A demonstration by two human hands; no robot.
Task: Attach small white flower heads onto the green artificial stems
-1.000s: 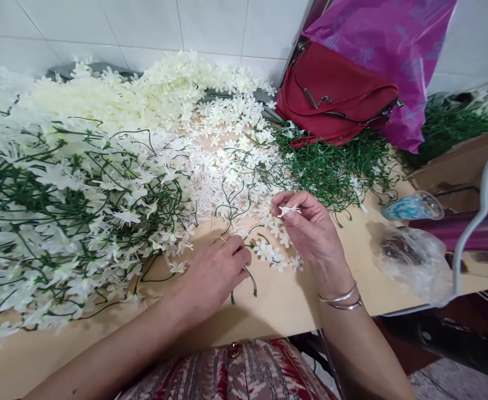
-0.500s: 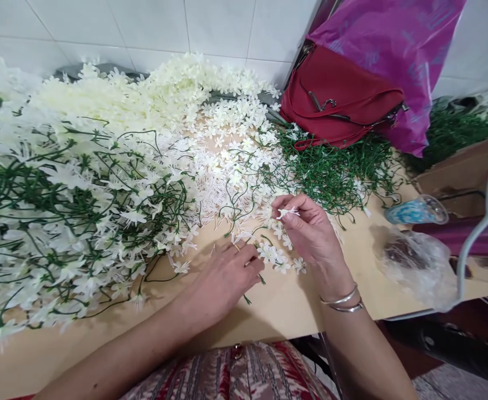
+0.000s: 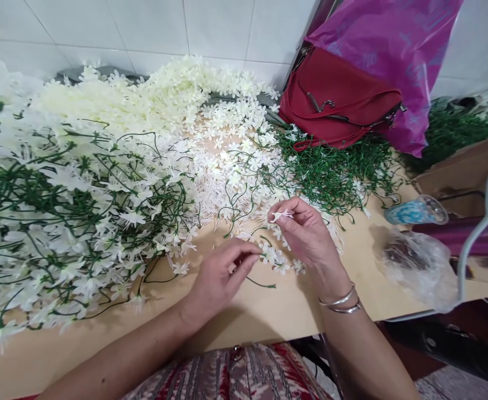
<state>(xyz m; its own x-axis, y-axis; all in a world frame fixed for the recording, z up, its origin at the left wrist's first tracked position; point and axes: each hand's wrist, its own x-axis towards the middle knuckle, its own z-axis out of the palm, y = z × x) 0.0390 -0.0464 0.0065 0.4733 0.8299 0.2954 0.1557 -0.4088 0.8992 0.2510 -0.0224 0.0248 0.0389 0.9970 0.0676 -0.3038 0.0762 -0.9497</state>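
Observation:
My right hand (image 3: 308, 233), with two silver bangles at its wrist, pinches a small white artificial flower (image 3: 282, 215) between thumb and forefinger. To its left, my left hand (image 3: 223, 272) has thumb and forefinger pressed together. Whatever may be between those fingertips is too small to make out. Just beyond them, several white blossoms (image 3: 280, 261) lie on the table. Below the left fingertips rests a green plastic stem (image 3: 264, 285). Farther back spreads a heap of thin white stamen pieces (image 3: 210, 191) mixed with loose blossoms.
A large pile of finished-looking white flowers on green stems (image 3: 81, 205) covers the left side. Green stems (image 3: 331, 172) lie under a red handbag (image 3: 344, 100) beside a purple bag (image 3: 398, 50). On the right are a plastic cup (image 3: 414, 211) and a clear plastic bag (image 3: 419, 266).
My left hand has lifted and turned, its thumb and forefinger now pinched near the blossoms. The green stem beneath shows more fully. My right hand, still holding the flower, has shifted slightly left.

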